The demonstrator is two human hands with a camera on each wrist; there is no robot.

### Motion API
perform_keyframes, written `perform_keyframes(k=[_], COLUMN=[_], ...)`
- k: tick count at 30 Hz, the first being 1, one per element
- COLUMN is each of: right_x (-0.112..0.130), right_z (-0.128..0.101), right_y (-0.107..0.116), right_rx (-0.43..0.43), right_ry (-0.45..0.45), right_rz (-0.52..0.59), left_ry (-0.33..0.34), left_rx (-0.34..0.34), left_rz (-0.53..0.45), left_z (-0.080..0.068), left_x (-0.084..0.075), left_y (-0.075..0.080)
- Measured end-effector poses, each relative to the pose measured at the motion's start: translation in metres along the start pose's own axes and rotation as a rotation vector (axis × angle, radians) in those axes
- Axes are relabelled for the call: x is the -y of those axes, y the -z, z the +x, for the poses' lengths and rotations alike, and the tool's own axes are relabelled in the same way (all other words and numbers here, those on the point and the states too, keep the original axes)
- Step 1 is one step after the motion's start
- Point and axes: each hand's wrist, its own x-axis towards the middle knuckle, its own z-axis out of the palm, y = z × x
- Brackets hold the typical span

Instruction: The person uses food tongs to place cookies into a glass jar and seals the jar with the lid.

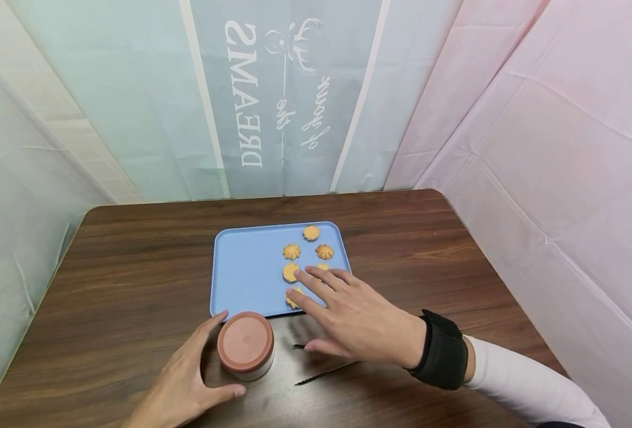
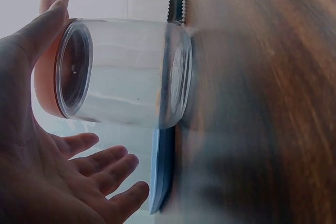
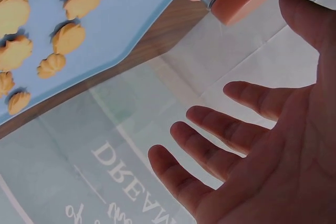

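Clearly, the jar [image 1: 245, 342] sits closest to the left hand [image 1: 179, 377], whose thumb and index finger are spread about its left side without gripping it; whether a fingertip grazes it I cannot tell. The right hand [image 1: 361, 321] hangs to the right of the jar, fingers loosely extended and holding nothing. Between them, then, the jar stands upright on the table [image 1: 134, 267], its long axis vertical and its brown lid [image 1: 245, 340] on top. Just right of the jar, partly under the right hand, lies one pair of tongs [image 1: 321, 377], dark serrated tips pointing toward the jar. Beyond the jar and slightly to its right is one blue tray [image 1: 249, 261], its long side running across the person's view. On the tray's right half, farther out from the jar, are cookies [image 1: 291, 252]: seven can be counted in the right wrist view, six in the head view, where the right hand covers part of the tray. Past all this, behind the jar, hangs one printed cloth [image 1: 286, 119].
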Motion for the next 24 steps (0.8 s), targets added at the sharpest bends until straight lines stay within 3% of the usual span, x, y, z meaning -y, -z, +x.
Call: perform_keyframes(k=[6, 16, 24], right_x=[0.004, 0.011, 0.014], right_z=[0.006, 0.015, 0.019], right_y=[-0.001, -0.001, -0.001], right_rx=[0.000, 0.077, 0.062], right_ry=[0.018, 0.043, 0.064], right_rz=[-0.004, -0.011, -0.022], left_ry=[0.016, 0.018, 0.017], left_rx=[0.016, 0.014, 0.024], left_rz=[-0.032, -0.042, -0.065], left_z=[0.001, 0.002, 0.006], left_x=[0.001, 0.001, 0.002], left_y=[-0.001, -0.003, -0.005])
